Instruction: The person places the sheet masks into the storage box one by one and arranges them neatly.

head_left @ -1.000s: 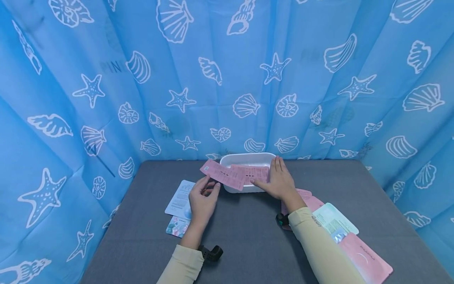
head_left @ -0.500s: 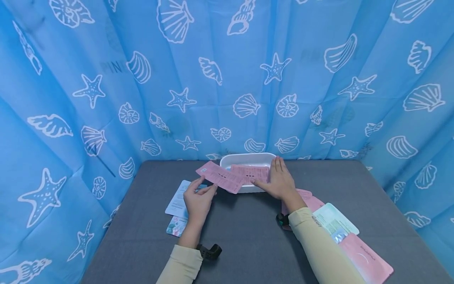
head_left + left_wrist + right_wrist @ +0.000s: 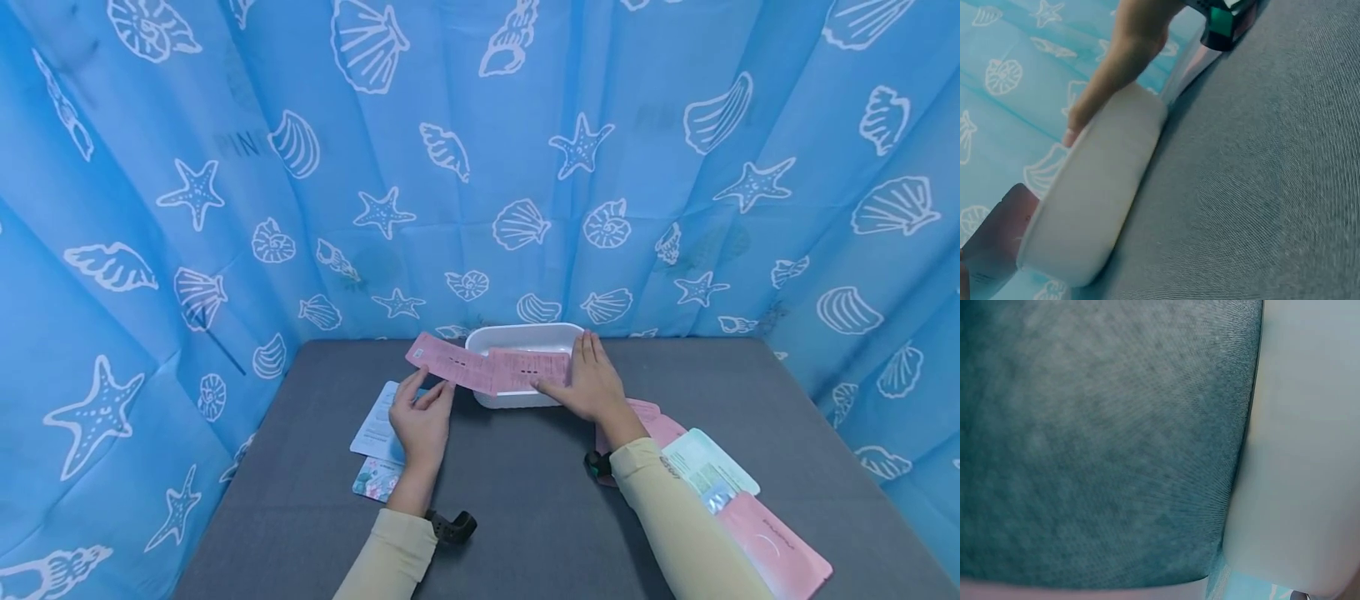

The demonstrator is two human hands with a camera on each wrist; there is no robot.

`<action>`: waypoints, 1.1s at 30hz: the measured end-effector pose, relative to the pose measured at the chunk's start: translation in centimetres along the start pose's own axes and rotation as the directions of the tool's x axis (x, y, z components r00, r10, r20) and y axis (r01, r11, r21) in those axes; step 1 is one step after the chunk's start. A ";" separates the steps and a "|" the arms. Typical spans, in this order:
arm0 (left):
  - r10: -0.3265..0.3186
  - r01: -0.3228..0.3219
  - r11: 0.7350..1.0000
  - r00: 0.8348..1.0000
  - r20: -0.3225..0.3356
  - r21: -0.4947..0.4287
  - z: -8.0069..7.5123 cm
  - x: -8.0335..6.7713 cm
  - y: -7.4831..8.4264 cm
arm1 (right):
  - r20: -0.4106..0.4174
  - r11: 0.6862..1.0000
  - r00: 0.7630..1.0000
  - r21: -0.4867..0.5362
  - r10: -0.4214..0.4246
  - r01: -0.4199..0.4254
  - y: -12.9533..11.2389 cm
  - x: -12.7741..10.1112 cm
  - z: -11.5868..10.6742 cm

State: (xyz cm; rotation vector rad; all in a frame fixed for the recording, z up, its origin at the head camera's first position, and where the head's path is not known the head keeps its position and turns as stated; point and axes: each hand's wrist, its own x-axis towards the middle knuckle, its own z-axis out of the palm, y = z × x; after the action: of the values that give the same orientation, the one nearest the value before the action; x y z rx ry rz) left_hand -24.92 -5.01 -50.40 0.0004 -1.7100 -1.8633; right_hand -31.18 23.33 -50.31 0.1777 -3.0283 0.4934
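Note:
In the head view my left hand (image 3: pixel 420 417) pinches the lower edge of a pink sheet mask packet (image 3: pixel 450 363) between thumb and fingertips. The packet's right end overlaps the left part of a white plastic box (image 3: pixel 519 400). Another pink packet (image 3: pixel 531 368) lies in the box, printed side up. My right hand (image 3: pixel 596 387) rests on the box's right end with fingers straight, the thumb along the front rim. The left wrist view catches the box (image 3: pixel 1097 187) from the side, the pink packet (image 3: pixel 1000 240) past its rim, and the right hand (image 3: pixel 1119 62) over it.
Left of the box lie a light blue packet (image 3: pixel 378 429) and a floral packet (image 3: pixel 375 479). To the right, partly under my right arm, are pink packets (image 3: pixel 656 422), a mint green packet (image 3: pixel 712 462) and a larger pink packet (image 3: pixel 780 546). A blue curtain (image 3: pixel 480 167) hangs behind the grey table.
My left hand has drawn the pinched packet leftward, so less of it overlaps the box and the packet inside. The right hand has stayed on the box's right end.

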 end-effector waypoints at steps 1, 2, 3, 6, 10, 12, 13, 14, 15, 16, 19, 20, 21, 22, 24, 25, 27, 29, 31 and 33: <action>-0.002 0.002 1.000 1.000 0.003 -0.006 0.1 -0.1 -0.1 | 0.000 1.000 1.000 0.002 0.001 -0.001 0.0 0.1 0.1; -0.008 0.008 1.000 1.000 0.008 -0.010 0.2 -0.1 -0.1 | 0.000 1.000 1.000 0.004 0.000 0.000 0.0 0.1 0.1; -0.012 0.012 1.000 1.000 0.014 -0.014 0.2 -0.2 -0.2 | 0.000 1.000 1.000 0.005 0.000 0.000 0.0 0.1 0.1; -0.024 0.025 0.999 0.999 0.039 -0.030 0.5 -0.6 -0.5 | 0.002 1.000 1.000 0.007 0.005 -0.005 0.0 0.1 0.2; -0.030 0.032 0.999 0.996 0.081 -0.023 0.9 -1.0 -0.4 | 0.005 1.000 1.000 0.010 0.006 -0.006 0.0 0.1 0.2; -0.035 0.034 0.999 0.994 0.108 0.009 1.1 -1.2 -0.3 | 0.005 1.000 1.000 0.010 0.006 -0.006 0.0 0.1 0.1; -0.041 0.038 0.999 0.991 0.124 0.031 1.2 -1.3 -0.1 | 0.005 1.000 1.000 0.007 0.006 -0.006 0.0 0.1 0.1; -0.044 0.037 0.998 0.989 0.141 0.056 1.3 -1.5 0.0 | 0.005 1.000 1.000 0.005 0.006 -0.006 0.0 0.1 0.1; -0.043 0.031 0.996 0.987 0.157 0.080 1.4 -1.7 0.1 | 0.006 1.000 1.000 0.004 0.007 -0.007 0.0 0.1 0.1; -0.043 0.024 0.994 0.983 0.177 0.110 1.5 -1.8 0.1 | 0.006 1.000 1.000 -0.001 0.007 -0.007 0.0 0.0 0.1; -0.031 -0.017 0.981 0.970 0.241 0.195 1.7 -2.3 0.1 | 0.001 1.000 1.000 -0.003 0.006 -0.006 -0.1 0.0 0.1; -0.026 -0.034 0.975 0.965 0.263 0.220 1.8 -2.5 0.1 | -0.002 1.000 1.000 -0.002 0.007 -0.007 -0.1 0.0 0.1; -0.020 -0.051 0.969 0.959 0.282 0.243 1.8 -2.6 0.0 | -0.006 1.000 1.000 -0.003 0.007 -0.007 -0.2 0.0 0.1; -0.013 -0.071 0.961 0.954 0.299 0.266 1.8 -2.7 0.0 | -0.011 1.000 1.000 -0.005 0.006 -0.006 -0.2 -0.1 0.1; -0.007 -0.096 0.949 0.947 0.323 0.301 1.8 -2.9 -0.1 | -0.017 1.000 1.000 -0.005 0.001 -0.001 -0.2 -0.1 0.1; -0.008 -0.102 0.944 0.944 0.330 0.315 1.8 -3.0 -0.2 | -0.018 1.000 1.000 -0.005 -0.001 0.001 -0.2 -0.1 0.1; -0.018 -0.103 0.936 0.941 0.337 0.336 1.8 -3.0 -0.3 | -0.017 1.000 1.000 -0.010 -0.002 0.002 -0.2 -0.1 0.1; -0.030 -0.098 0.932 0.939 0.343 0.350 1.7 -3.0 -0.3 | -0.015 1.000 1.000 -0.009 -0.006 0.006 -0.3 -0.1 0.1; -0.032 -0.100 0.930 0.937 0.348 0.354 1.6 -2.8 -0.4 | -0.014 1.000 1.000 -0.009 -0.004 0.004 -0.3 -0.1 0.0; -0.034 -0.099 0.931 0.935 0.353 0.350 1.4 -2.7 -0.4 | -0.011 1.000 1.000 -0.008 -0.001 0.001 -0.3 -0.1 -0.1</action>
State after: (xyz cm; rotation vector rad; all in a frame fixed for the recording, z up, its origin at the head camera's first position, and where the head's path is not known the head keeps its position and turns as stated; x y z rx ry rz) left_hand -23.46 -2.60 -51.51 -0.2287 -2.2699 -1.5617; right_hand -31.07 23.06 -50.15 0.1756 -3.0192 0.4805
